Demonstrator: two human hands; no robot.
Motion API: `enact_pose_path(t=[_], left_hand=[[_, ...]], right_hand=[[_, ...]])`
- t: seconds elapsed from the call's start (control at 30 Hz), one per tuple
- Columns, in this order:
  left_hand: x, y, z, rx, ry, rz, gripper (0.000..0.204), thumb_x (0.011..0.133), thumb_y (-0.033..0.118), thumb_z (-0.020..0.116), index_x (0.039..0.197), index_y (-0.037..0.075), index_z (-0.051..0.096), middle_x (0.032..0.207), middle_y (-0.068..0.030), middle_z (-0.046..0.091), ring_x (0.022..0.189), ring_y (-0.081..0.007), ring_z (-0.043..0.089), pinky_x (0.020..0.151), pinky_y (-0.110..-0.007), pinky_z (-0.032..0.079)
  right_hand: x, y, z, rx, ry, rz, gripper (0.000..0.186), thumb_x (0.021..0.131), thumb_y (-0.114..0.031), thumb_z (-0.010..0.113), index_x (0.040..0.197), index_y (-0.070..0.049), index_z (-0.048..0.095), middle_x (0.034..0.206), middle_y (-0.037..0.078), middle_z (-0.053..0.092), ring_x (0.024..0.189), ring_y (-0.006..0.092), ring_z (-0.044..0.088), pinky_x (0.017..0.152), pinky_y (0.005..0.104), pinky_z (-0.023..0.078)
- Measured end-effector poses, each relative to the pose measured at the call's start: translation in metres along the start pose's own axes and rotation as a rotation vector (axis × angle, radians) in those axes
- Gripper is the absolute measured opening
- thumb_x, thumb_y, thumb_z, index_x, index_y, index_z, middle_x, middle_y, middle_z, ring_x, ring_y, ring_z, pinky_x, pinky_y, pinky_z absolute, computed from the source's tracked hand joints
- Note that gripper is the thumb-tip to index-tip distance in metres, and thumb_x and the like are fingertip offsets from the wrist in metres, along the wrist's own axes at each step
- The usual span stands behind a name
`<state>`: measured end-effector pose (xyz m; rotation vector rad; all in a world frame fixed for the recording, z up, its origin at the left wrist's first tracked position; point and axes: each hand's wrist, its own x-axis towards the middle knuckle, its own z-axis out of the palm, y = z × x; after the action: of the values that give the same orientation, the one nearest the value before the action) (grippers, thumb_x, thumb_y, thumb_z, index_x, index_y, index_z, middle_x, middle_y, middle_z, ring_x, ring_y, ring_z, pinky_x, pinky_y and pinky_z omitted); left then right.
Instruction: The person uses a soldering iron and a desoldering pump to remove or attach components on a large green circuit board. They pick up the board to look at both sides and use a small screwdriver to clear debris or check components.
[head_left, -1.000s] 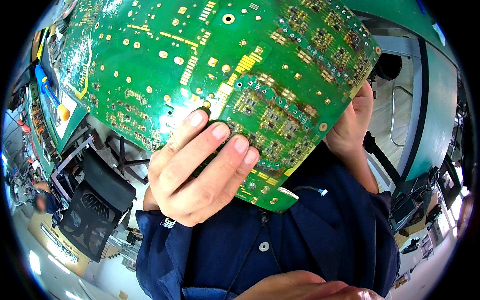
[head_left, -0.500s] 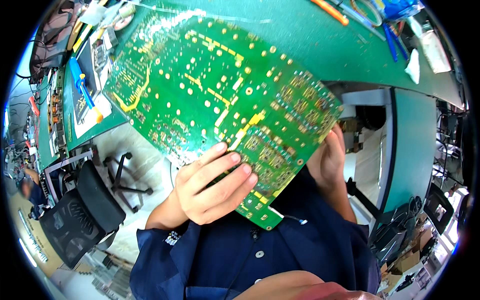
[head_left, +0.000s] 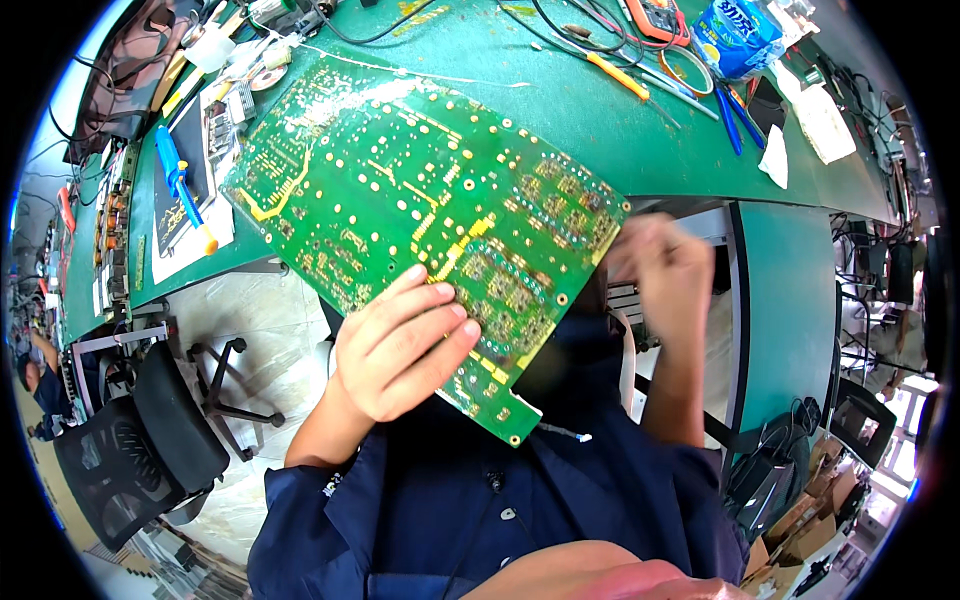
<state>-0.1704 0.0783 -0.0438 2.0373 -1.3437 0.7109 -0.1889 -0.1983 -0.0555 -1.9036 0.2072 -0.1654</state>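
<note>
A large green circuit board [head_left: 400,220] is tilted in front of me, its far part over the bench and its near corner by my chest. My left hand [head_left: 405,345] grips its near-left edge, fingers lying over the upper face and the thumb hidden below. Rows of solder points and gold-coloured strips cover that face. A short cable with a white plug [head_left: 583,437] sticks out beside the near corner. My right hand [head_left: 665,270] is beside the board's right corner. Motion smears its fingers, and whether they touch the board cannot be made out.
On the green bench [head_left: 620,150] lie a blue desoldering pump [head_left: 178,180] at the left, an orange-handled screwdriver [head_left: 618,75], blue pliers [head_left: 735,115], a red multimeter [head_left: 655,18] and a blue packet [head_left: 738,38]. A black office chair [head_left: 180,410] stands at lower left.
My right hand has come off the board's right edge and moved up and outward. The board now appears slightly further left, still in my left hand. More of the bench's far side shows.
</note>
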Motion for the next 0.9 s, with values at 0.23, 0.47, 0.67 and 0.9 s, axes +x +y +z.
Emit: enact_pose_path(t=[0.23, 0.47, 0.67, 0.9], left_hand=[[0.011, -0.007, -0.009, -0.021, 0.097, -0.047, 0.023, 0.067, 0.007, 0.068, 0.088, -0.002, 0.068, 0.088, -0.0152, 0.065, 0.087, -0.0314, 0.065, 0.083, -0.045, 0.055], [0.038, -0.022, -0.039, 0.044, 0.365, -0.010, 0.018, 0.074, 0.009, 0.068, 0.082, -0.006, 0.062, 0.080, -0.0199, 0.064, 0.078, -0.0328, 0.067, 0.074, -0.043, 0.058], [0.038, -0.033, -0.052, 0.016, 0.487, -0.085, 0.032, 0.070, 0.012, 0.077, 0.090, -0.007, 0.061, 0.086, -0.0216, 0.064, 0.082, -0.0334, 0.067, 0.076, -0.040, 0.056], [0.046, -0.051, -0.072, -0.113, 0.538, -0.087, 0.022, 0.075, -0.009, 0.068, 0.094, -0.005, 0.059, 0.094, -0.0233, 0.062, 0.091, -0.0324, 0.065, 0.081, -0.040, 0.055]], right_hand=[[0.113, 0.040, -0.043, -0.779, 0.406, -0.623, 0.027, 0.083, -0.025, 0.065, 0.105, -0.008, 0.067, 0.105, 0.012, 0.065, 0.099, 0.0307, 0.059, 0.087, 0.0377, 0.045], [0.122, 0.038, -0.035, -0.746, 0.287, -0.383, 0.019, 0.085, -0.018, 0.060, 0.101, -0.010, 0.067, 0.092, 0.012, 0.062, 0.090, 0.0305, 0.059, 0.079, 0.0381, 0.046], [0.105, 0.032, -0.045, -0.416, 0.485, -0.591, 0.014, 0.092, -0.014, 0.055, 0.095, -0.002, 0.061, 0.080, 0.011, 0.058, 0.071, 0.0224, 0.056, 0.066, 0.0320, 0.044], [0.049, -0.025, -0.073, 0.041, 0.488, -0.539, 0.014, 0.093, -0.009, 0.054, 0.099, -0.001, 0.063, 0.073, -0.003, 0.050, 0.064, 0.0027, 0.042, 0.055, 0.0165, 0.031]])
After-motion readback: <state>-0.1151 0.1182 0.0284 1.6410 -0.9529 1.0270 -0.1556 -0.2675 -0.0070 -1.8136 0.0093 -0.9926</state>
